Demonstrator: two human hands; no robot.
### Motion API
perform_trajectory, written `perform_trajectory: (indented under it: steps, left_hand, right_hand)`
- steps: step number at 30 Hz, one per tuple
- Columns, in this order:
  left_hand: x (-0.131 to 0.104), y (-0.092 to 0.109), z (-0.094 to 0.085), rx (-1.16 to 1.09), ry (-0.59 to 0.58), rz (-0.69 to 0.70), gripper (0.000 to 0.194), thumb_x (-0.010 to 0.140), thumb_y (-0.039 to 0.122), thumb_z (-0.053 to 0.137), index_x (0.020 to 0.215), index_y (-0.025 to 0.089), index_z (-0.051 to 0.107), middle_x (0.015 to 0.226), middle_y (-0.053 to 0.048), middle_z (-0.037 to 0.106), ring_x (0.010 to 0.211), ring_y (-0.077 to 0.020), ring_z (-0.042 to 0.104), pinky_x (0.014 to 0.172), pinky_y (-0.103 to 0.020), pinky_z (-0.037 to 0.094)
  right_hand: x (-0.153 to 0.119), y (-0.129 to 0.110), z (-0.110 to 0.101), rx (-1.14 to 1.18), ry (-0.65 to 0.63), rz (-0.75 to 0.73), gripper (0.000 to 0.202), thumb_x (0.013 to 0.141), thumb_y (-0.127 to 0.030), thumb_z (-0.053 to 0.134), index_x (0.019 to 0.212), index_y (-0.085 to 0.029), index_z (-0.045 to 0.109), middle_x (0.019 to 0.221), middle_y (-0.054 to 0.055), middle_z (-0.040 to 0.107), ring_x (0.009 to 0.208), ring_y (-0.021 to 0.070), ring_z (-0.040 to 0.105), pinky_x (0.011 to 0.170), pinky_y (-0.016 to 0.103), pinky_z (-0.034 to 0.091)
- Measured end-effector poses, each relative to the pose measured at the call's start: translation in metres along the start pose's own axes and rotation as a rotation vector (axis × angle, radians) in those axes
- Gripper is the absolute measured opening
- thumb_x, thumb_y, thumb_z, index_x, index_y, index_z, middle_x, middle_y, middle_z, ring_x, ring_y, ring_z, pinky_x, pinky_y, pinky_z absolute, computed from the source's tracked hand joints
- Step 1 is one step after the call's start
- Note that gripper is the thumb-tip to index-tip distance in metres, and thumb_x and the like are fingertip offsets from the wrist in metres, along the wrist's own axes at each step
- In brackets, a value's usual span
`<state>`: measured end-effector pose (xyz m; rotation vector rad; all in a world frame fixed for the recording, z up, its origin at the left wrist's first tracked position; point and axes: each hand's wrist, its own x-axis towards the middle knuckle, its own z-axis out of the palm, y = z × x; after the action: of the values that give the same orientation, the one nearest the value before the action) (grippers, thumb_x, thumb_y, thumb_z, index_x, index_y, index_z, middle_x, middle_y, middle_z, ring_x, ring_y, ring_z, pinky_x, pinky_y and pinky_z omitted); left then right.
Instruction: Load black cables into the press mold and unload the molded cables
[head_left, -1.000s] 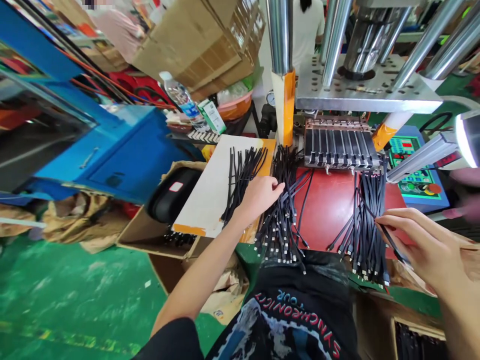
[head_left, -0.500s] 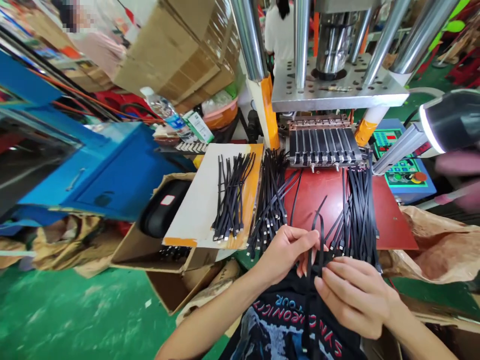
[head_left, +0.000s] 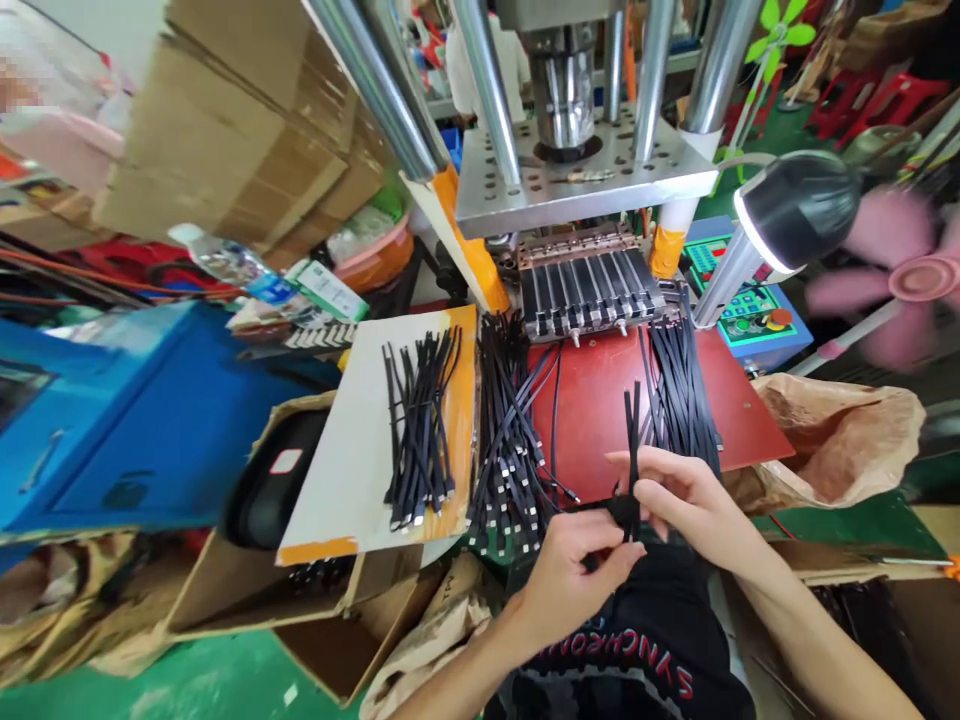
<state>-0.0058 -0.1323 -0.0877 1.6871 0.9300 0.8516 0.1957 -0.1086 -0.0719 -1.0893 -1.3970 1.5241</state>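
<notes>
Just in front of my body, a flat black cable [head_left: 634, 425] is pinched between my two hands. It is bent so that two strands stand up side by side, with a dark bunched part between the hands. My left hand [head_left: 574, 570] grips it low on the left, fingers closed. Higher and to the right, the fingers of my right hand [head_left: 690, 500] close round the strands. A pile of black cables with metal plug ends [head_left: 510, 470] lies left of my hands, and another cable bundle [head_left: 681, 390] lies beyond my right hand on the red board [head_left: 592, 400].
Behind the board stands a press [head_left: 585, 190] with a row of clamped black strips [head_left: 589, 290]. More cables [head_left: 421, 430] rest on a white board [head_left: 337, 440] at left. A lamp [head_left: 802, 210], a pink fan [head_left: 919, 280] and a paper-lined box [head_left: 840, 440] are at right.
The view has swung to the right. My left hand has come down, and my right hand has moved up along the cable. The cable's loose loop is now two closer upright strands.
</notes>
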Motion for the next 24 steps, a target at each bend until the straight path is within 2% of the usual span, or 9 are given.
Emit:
perform_trajectory:
  steps: [2,5,9,11,13,15,17,20,24]
  left_hand:
    - [-0.003,-0.007,0.004,0.074,-0.029,0.040,0.041,0.098,0.021,0.066,0.060,0.016,0.054,0.064,0.003,0.051,0.058,-0.0083,0.045,0.056,-0.023,0.032]
    - [0.001,-0.007,-0.001,0.168,-0.113,0.060,0.036,0.100,0.020,0.064,0.065,0.017,0.055,0.070,0.002,0.056,0.063,-0.0097,0.049,0.060,-0.024,0.036]
    - [0.015,0.006,-0.018,0.201,-0.222,0.068,0.027,0.101,0.023,0.066,0.075,0.017,0.063,0.076,0.001,0.060,0.066,-0.0111,0.055,0.063,-0.024,0.042]
    - [0.025,0.014,-0.026,0.149,-0.149,0.032,0.012,0.100,0.028,0.070,0.094,0.017,0.071,0.083,0.000,0.064,0.070,-0.0119,0.060,0.066,-0.023,0.047]
    - [0.036,0.023,-0.035,0.104,0.007,0.030,0.027,0.098,0.034,0.073,0.120,0.019,0.070,0.095,-0.002,0.069,0.077,-0.0129,0.065,0.072,-0.023,0.052]
    - [0.048,0.033,-0.041,0.106,0.133,0.086,0.041,0.096,0.036,0.076,0.132,0.020,0.067,0.104,-0.003,0.071,0.084,-0.0137,0.067,0.078,-0.025,0.054]
    - [0.059,0.042,-0.045,0.123,0.164,0.140,0.034,0.095,0.034,0.078,0.126,0.020,0.070,0.103,-0.003,0.072,0.083,-0.0131,0.067,0.080,-0.025,0.054]
    - [0.071,0.050,-0.048,0.115,0.102,0.133,0.008,0.100,0.025,0.071,0.099,0.018,0.076,0.091,-0.001,0.073,0.080,-0.0124,0.069,0.078,-0.024,0.054]
    - [0.074,0.049,-0.049,0.078,0.079,0.049,0.015,0.100,0.024,0.069,0.090,0.017,0.077,0.089,-0.003,0.078,0.082,-0.0152,0.072,0.078,-0.026,0.055]
  right_hand:
    - [0.007,0.003,0.008,0.090,0.035,0.027,0.034,0.100,-0.050,0.066,0.104,-0.019,0.080,0.073,-0.002,0.063,0.050,0.0076,0.051,0.046,0.020,0.041]
    - [0.011,0.006,0.015,0.097,0.111,-0.034,0.034,0.097,-0.048,0.071,0.085,-0.018,0.082,0.069,0.000,0.066,0.049,0.0081,0.052,0.046,0.021,0.040]
    - [0.008,0.007,0.014,-0.074,0.240,-0.150,0.022,0.095,-0.037,0.075,0.084,-0.021,0.085,0.065,0.000,0.069,0.049,0.0089,0.051,0.048,0.022,0.040]
    - [0.007,0.007,0.012,-0.157,0.263,-0.210,0.016,0.095,-0.032,0.075,0.090,-0.022,0.086,0.064,-0.001,0.068,0.050,0.0090,0.050,0.049,0.022,0.039]
    - [0.006,0.006,0.012,-0.208,0.254,-0.252,0.017,0.098,-0.030,0.072,0.092,-0.022,0.086,0.062,-0.002,0.065,0.049,0.0088,0.048,0.049,0.023,0.037]
    - [0.006,0.006,0.013,-0.250,0.231,-0.273,0.022,0.100,-0.028,0.068,0.086,-0.020,0.083,0.061,-0.003,0.062,0.050,0.0087,0.047,0.050,0.023,0.036]
    - [0.007,0.007,0.016,-0.287,0.204,-0.287,0.030,0.102,-0.027,0.066,0.076,-0.019,0.078,0.059,-0.004,0.058,0.051,0.0088,0.047,0.051,0.023,0.036]
    - [0.009,0.011,0.020,-0.311,0.183,-0.297,0.032,0.102,-0.026,0.065,0.072,-0.019,0.072,0.061,-0.004,0.056,0.054,0.0098,0.049,0.053,0.024,0.037]
    - [0.007,0.017,0.018,-0.360,0.231,-0.371,0.022,0.105,-0.021,0.058,0.097,-0.022,0.078,0.077,0.000,0.063,0.066,0.0127,0.057,0.062,0.025,0.046]
